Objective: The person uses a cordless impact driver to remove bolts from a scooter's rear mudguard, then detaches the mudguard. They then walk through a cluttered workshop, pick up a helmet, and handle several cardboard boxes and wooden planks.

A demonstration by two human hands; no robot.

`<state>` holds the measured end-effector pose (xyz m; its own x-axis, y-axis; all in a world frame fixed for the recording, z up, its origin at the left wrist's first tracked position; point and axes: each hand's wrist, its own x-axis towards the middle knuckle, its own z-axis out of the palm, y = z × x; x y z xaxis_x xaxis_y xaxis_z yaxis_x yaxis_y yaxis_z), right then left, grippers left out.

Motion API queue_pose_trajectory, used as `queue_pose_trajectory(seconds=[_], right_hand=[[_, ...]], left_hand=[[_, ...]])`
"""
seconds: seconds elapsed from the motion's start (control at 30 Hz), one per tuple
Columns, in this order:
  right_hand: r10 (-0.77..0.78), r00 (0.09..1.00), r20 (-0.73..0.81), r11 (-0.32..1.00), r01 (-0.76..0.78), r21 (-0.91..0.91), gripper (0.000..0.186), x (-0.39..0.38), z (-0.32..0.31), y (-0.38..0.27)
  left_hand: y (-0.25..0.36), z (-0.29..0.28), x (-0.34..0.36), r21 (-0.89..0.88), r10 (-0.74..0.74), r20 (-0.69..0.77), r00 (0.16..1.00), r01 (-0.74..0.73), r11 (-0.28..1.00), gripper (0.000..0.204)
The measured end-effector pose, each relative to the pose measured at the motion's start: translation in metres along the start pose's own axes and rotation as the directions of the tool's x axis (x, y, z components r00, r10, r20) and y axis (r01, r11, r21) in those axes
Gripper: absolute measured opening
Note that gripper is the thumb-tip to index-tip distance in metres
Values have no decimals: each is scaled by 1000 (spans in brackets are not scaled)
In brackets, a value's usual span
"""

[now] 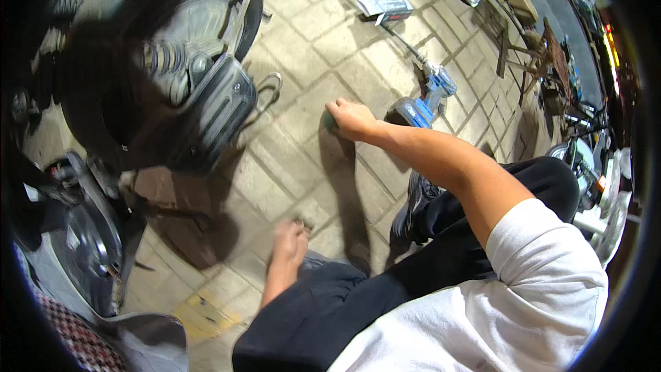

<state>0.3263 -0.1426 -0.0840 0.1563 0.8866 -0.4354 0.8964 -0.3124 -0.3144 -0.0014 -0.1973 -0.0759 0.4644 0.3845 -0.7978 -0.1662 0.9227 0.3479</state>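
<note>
My right hand [352, 120] reaches forward over the paving, its fingers closed. A small dark greenish patch shows at its near side; what it is I cannot make out. Closer to my body, my left hand [290, 242] is smeared by motion, its fingers curled together. Something small and brownish shows at its fingertips, too blurred to name. To the right of my right hand, a blue cordless impact wrench [438, 87] with a long extension lies on the ground. At the left stands a scooter's rear end, with its wheel [206, 14] and black ribbed engine cover [224, 100].
A small printed carton [385, 8] lies beyond the wrench's tip. A folding stool [513, 48] and clutter line the right side, with another vehicle's wheel [582, 158] near my knee. At lower left are a black vehicle part [89, 241] and grey sheeting [155, 337].
</note>
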Motion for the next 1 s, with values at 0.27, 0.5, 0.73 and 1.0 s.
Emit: queue_pose_trajectory(seconds=[0.27,0.5,0.73,1.0], right_hand=[[127,977,170,960,-78,-269,37,-17,-152,104],[234,951,204,944,-172,-283,37,-56,-209,163],[65,970,232,970,-7,-245,49,-85,-120,224],[-420,889,182,871,451,-196,51,-104,-59,275]], left_hand=[[63,8,-77,-30,175,-122,977,-180,983,18],[187,89,-161,369,336,-4,942,-311,876,10],[199,197,-235,607,398,-144,906,-237,759,28],[139,199,-187,197,97,-216,972,-54,979,30]])
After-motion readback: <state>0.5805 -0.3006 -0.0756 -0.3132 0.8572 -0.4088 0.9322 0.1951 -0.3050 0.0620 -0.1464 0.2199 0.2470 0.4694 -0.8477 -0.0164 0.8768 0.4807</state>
